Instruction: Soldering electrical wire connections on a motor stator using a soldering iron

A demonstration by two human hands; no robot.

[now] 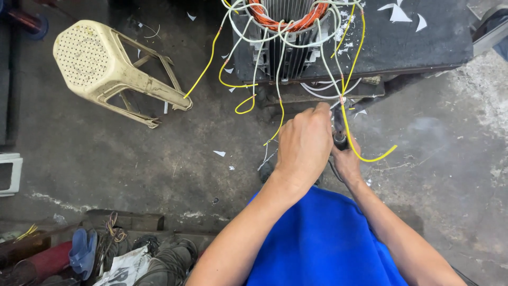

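A grey finned electric motor [283,50] with orange copper windings stands on a dark bench, trailing several white and yellow sleeved wires. My left hand [304,140] is closed, its fingertips pinching wire ends just below the motor. My right hand [346,159] sits partly behind the left one and grips a dark-handled tool [339,132] whose tip meets a yellow wire [365,156]. That wire loops out to the right of my hands. My blue shirt [323,243] fills the bottom middle.
A cream plastic stool [106,69] lies tipped over on the concrete floor at upper left. Clutter with a blue sandal [83,253], cables and paper sits at the bottom left. White paper scraps are scattered on the floor and on the bench [418,37].
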